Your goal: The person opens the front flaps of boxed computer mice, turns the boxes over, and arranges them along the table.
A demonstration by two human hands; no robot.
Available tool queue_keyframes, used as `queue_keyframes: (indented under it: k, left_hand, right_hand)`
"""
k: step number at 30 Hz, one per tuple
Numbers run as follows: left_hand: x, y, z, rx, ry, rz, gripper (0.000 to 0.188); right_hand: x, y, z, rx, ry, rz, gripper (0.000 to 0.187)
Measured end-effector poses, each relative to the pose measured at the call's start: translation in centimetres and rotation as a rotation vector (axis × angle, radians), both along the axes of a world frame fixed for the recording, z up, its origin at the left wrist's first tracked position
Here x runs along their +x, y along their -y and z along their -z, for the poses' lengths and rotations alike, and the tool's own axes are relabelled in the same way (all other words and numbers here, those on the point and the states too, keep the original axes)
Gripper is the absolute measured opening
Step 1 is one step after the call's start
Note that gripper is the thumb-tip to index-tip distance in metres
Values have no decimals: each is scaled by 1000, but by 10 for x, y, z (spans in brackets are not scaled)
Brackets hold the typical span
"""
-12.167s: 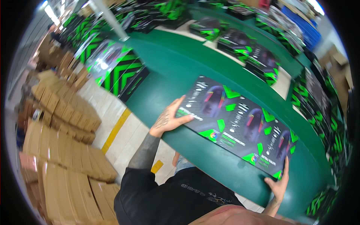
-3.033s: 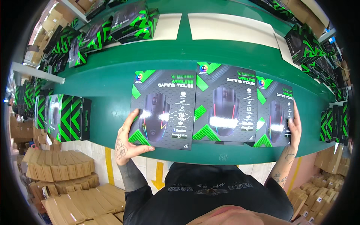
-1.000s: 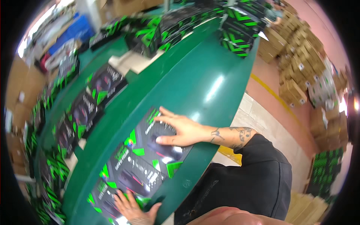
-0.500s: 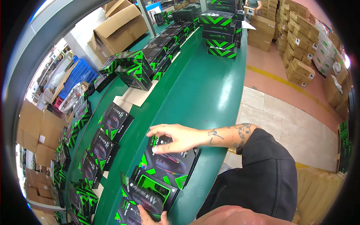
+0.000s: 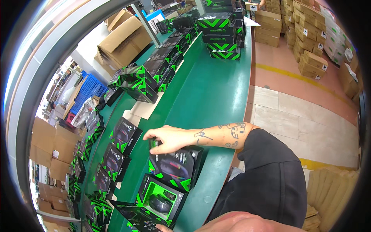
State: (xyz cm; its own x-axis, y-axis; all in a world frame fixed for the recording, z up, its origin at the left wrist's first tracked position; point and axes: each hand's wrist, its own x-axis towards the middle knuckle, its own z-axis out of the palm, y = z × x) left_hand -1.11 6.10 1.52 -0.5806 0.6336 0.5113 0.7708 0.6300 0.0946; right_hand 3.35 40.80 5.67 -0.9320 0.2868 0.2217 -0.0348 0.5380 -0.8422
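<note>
My right hand reaches over the upper left edge of a closed black and green mouse box. Its fingers and thumb are bent around that edge, and the box's print is blurred. Just below lies an open mouse box whose bright green inside holds a black computer mouse and a small dark piece above it. The front cover of this box is folded out to the left. Of my left hand, only a bit of finger shows at the lower edge, by the open box's near corner; the rest is cut off.
More mouse boxes stand in a tilted row left of the green bench. Stacked boxes rise at its far end. A blue crate and cartons lie beyond on the left. Carton piles and a person stand far right.
The cover in my left hand has swung out left, baring the mouse. My left hand has sunk toward the lower edge. My right hand has moved slightly left and closed on the upper box's edge.
</note>
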Motion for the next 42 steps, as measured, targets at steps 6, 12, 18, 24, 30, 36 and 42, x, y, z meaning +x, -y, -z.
queue_keyframes:
  k: [6, 12, 18, 24, 30, 36, 42]
  left_hand:
    - [9, 3, 0, 82, -66, -13, 41]
    - [16, -15, -4, 142, 8, -52, 36]
    - [20, -14, 0, 127, 113, -78, 34]
    - [31, -20, -15, 174, 163, -70, 34]
    - [4, -28, 5, 238, 75, -110, 35]
    - [20, 17, 25, 103, 310, -176, 44]
    - [27, 24, 69, -65, -49, -166, 25]
  right_hand:
    - [-3, -16, 57, -361, 257, 144, 60]
    - [-8, -21, 62, -894, 188, -34, 33]
    - [2, -23, 54, -1155, 91, -180, 33]
    - [-1, -19, 48, -1241, 294, -509, 62]
    - [-36, 9, 8, -517, 159, -758, 88]
    - [-109, 37, 35, -261, 215, -1057, 65]
    - [-83, 34, -19, 223, 73, -739, 42]
